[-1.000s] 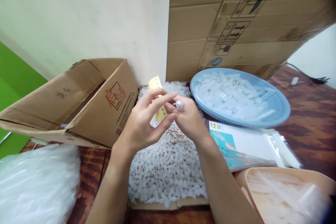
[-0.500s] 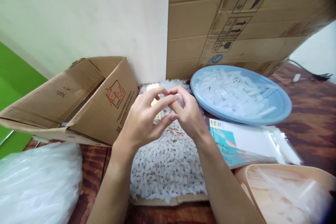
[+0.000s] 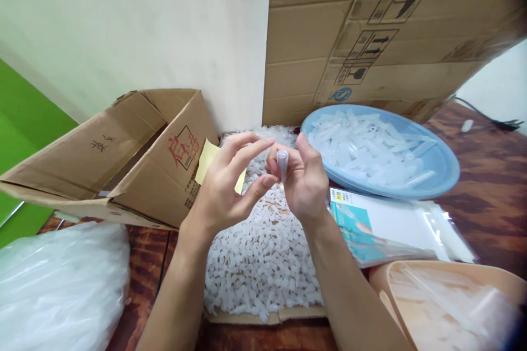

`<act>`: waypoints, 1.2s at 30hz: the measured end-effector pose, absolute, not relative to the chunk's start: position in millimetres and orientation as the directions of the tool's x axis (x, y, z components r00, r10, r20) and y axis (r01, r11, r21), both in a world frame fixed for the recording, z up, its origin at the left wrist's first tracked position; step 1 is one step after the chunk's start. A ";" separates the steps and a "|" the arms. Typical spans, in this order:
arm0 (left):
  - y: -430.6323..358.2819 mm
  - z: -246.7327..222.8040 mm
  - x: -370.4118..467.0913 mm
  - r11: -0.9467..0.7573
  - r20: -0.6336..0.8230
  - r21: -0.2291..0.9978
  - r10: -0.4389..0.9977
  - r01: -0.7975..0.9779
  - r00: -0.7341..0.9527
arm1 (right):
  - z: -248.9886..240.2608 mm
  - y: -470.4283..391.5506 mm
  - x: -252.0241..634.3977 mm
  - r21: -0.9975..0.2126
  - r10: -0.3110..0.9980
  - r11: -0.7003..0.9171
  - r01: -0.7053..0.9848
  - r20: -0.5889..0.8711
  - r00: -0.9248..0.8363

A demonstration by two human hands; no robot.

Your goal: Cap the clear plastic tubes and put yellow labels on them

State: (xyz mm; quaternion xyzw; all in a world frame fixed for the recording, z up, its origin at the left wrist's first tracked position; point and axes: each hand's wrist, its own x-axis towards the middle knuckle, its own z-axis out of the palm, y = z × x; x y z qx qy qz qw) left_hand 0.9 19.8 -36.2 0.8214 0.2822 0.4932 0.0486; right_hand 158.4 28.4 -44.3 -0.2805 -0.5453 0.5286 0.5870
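My right hand (image 3: pixel 305 178), palm partly turned up, grips a small translucent tapered tube (image 3: pixel 282 160) between curled fingers, its wider end upward; the thumb stands away from it. My left hand (image 3: pixel 230 181) is just to the left, thumb and upper fingers spread and apart from the tube. A yellow piece of paper (image 3: pixel 206 162) shows on both sides of the left hand and appears held by its lower fingers, which are hidden. Below both hands, many small whitish translucent pieces (image 3: pixel 263 263) lie spread on a flat cardboard sheet (image 3: pixel 255 317).
An open cardboard box (image 3: pixel 160 175) stands left, a plastic bag (image 3: pixel 61 285) in front of it. On the right are a blue basin (image 3: pixel 450 167) of translucent tubes, plastic-wrapped packets (image 3: pixel 395 225) and a peach bin (image 3: pixel 387 285). A large carton (image 3: pixel 304 38) rises behind.
My hands, together before, have drawn apart. The right hand has turned, bringing the tube into plain view, and the yellow paper has shifted left.
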 end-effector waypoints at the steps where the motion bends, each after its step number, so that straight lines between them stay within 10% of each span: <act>1: 19.6 -35.2 0.2 -0.845 0.790 0.328 0.491 0.422 0.368 | -43.6 28.6 158.5 -0.912 0.936 0.253 -0.321 0.315 -0.159; 23: 15.2 -40.7 24.7 -0.754 0.651 0.035 0.516 0.656 0.558 | -54.9 43.9 154.2 -0.848 0.988 0.075 -0.525 -0.007 0.153; 31: 9.9 -39.3 24.5 -0.787 0.634 0.131 0.533 0.602 0.560 | -22.3 10.7 180.7 -0.896 0.855 0.387 0.218 0.437 0.278; 36: -0.7 -40.3 40.6 -0.828 0.511 0.260 0.555 0.497 0.657 | -8.4 -62.8 241.7 -0.733 0.807 0.095 0.674 0.453 0.379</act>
